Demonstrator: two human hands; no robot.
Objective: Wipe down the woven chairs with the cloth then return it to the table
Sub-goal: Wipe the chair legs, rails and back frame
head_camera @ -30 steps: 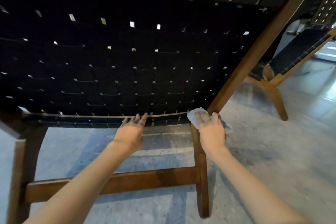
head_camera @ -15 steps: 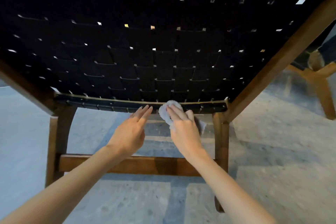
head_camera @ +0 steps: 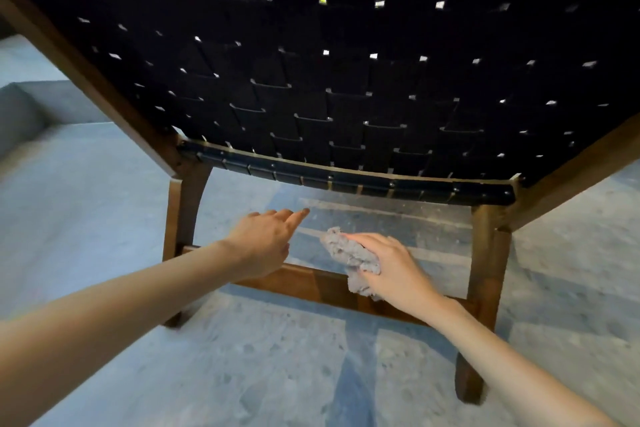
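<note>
**Now: cloth (head_camera: 349, 255) held in the right grip (head_camera: 391, 270), under the chair (head_camera: 346, 97)**

I see the grey cloth bunched in the right grip, fingers curled round it. It hangs in the air just below the chair's front rail (head_camera: 346, 180), not touching it. The left grip (head_camera: 263, 243) is empty, fingers loosely straight, forefinger aimed at the rail, near the cloth but apart from it. Black woven webbing spreads above both. A wooden crossbar (head_camera: 311, 282) runs behind them, over grey floor (head_camera: 104, 218).

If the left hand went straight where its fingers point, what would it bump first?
Probably the chair's black strap-wrapped bottom rail, just beyond the left hand; depth is hard to judge.
</note>
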